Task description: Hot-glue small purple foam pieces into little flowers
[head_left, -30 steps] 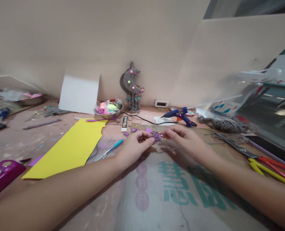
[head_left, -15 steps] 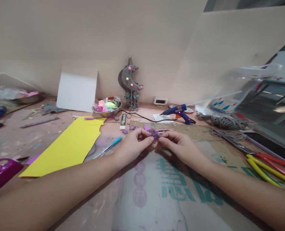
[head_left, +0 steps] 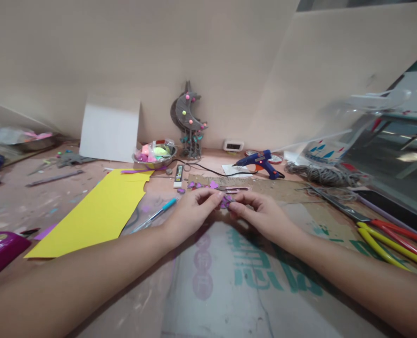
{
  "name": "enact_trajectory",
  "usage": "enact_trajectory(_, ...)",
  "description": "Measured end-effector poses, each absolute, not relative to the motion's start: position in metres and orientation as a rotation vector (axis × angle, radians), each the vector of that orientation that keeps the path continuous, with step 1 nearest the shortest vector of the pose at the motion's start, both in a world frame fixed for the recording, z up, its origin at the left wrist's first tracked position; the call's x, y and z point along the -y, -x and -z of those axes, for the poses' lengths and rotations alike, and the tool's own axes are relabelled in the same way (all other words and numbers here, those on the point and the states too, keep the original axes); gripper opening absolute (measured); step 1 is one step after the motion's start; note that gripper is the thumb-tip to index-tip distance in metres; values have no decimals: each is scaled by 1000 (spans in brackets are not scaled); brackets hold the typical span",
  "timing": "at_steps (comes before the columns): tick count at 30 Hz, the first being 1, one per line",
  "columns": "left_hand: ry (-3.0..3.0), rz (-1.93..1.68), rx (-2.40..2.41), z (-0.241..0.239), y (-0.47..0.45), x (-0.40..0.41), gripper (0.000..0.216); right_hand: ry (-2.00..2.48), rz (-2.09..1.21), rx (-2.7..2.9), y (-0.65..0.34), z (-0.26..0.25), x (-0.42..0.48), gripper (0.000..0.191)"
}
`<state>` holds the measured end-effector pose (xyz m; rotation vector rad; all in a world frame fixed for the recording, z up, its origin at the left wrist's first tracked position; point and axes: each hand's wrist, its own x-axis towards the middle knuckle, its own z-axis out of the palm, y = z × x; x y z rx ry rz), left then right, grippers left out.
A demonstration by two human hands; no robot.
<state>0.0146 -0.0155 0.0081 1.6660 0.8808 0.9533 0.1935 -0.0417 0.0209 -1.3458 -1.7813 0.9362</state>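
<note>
Between my fingertips is a small purple and grey piece (head_left: 225,202), its shape partly hidden. My left hand (head_left: 196,206) pinches it from the left, thumb toward me. From the other side my right hand (head_left: 261,211) holds it between thumb and bent fingers. Just beyond lie several small purple pieces (head_left: 191,185) and a purple paper scrap (head_left: 214,184) on the cardboard. A pair of tweezers (head_left: 238,189) rests close behind my fingers. To the left of my left hand is a blue-capped pen (head_left: 159,212).
Yellow paper (head_left: 92,211) lies left. Farther back are a blue glue gun (head_left: 261,162) with a black cord, a bowl of colourful clay packets (head_left: 155,152) and a grey moon ornament (head_left: 189,112). Large scissors (head_left: 363,218), grey yarn (head_left: 321,173) and a phone (head_left: 398,211) are on the right.
The piece between my fingers has been turned, showing more of its purple face, and my left thumb has shifted over it. The whole view has moved slightly.
</note>
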Motion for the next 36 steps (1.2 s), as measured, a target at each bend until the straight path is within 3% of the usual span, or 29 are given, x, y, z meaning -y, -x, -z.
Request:
enact_trajectory(16,-1787,-974,-919,-8,-13,20,27,1308,-1115,1732,-190,-19,44,32)
enact_trajectory(22,-1724,-939,-857,-5,-13,18,37,1313,-1047,1685,-190,-21,45,26)
enact_trajectory(28,-1791,-949,-921,-8,-15,20,21,1290,-996,1711,-191,-21,46,27)
enact_trajectory(36,-1811,-925,-932,-12,-15,24,19,1323,-847,1731,-192,-22,45,24)
